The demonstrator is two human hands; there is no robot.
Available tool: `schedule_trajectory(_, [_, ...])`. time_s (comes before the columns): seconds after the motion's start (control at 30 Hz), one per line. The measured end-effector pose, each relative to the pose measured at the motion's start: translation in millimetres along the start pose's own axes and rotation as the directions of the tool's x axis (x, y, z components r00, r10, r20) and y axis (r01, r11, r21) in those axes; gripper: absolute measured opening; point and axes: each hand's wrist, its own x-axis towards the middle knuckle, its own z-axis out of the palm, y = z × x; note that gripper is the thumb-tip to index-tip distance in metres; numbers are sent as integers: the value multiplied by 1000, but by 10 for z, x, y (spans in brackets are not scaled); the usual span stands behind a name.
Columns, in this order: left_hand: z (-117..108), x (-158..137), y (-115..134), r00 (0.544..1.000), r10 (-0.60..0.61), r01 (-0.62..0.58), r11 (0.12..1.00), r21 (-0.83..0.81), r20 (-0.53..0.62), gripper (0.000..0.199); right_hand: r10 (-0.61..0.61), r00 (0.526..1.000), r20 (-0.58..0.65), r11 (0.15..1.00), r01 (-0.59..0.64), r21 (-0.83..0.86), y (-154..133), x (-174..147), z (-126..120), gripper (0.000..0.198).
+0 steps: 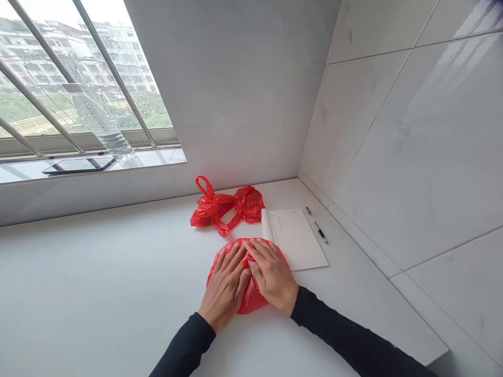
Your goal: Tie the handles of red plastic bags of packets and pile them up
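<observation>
A rounded red plastic bag (254, 299), tied with a knot on top, rests on the white table in front of me. What it contains is hidden. My left hand (225, 285) lies flat on the bag's left side, fingers stretched out toward the far edge. On the right side, my right hand (273, 275) presses down the same way, its fingers extended. Both thumbs are close to the knot (245, 263) between them.
Behind lie crumpled red plastic bags (214, 207) with loop handles. An open notepad (298, 238) and a pen (317, 226) are at right, near the tiled wall. On the window sill stand a water bottle (98, 120) and a flat dark tablet-like device (78, 165).
</observation>
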Motion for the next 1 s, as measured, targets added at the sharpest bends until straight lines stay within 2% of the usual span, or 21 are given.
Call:
schedule_trajectory(0.1, [162,-97,17,998,20,-11,990,143,-64,61,-32,999,-2,987,31,-156,100,-123,157,55])
schedule_trajectory(0.2, [214,-111,45,997,32,-19,982,190,-68,64,-45,999,-3,974,44,-221,151,-157,196,58])
schedule_trajectory(0.5, [210,-73,84,999,26,-21,980,197,-24,60,-25,999,32,959,33,-281,212,-182,258,59])
schedule_trajectory(0.7, [228,-61,53,1000,9,-6,993,121,-26,57,-15,999,40,963,25,-269,229,-188,274,60])
schedule_trajectory(0.77, [223,-59,46,999,4,-2,999,54,-46,54,-20,1000,24,980,24,-198,204,-180,239,57])
schedule_trajectory(0.87, [147,-87,92,989,-53,32,988,-150,-136,46,-2,998,-65,999,4,40,128,-176,113,46])
schedule_trajectory(0.93, [38,-143,176,957,-200,110,921,-374,-211,40,70,988,-136,969,-35,246,79,-188,-8,36])
schedule_trajectory(1.0, [-104,-229,288,890,-403,202,770,-605,-215,38,183,968,-169,892,-91,443,63,-203,-130,31])
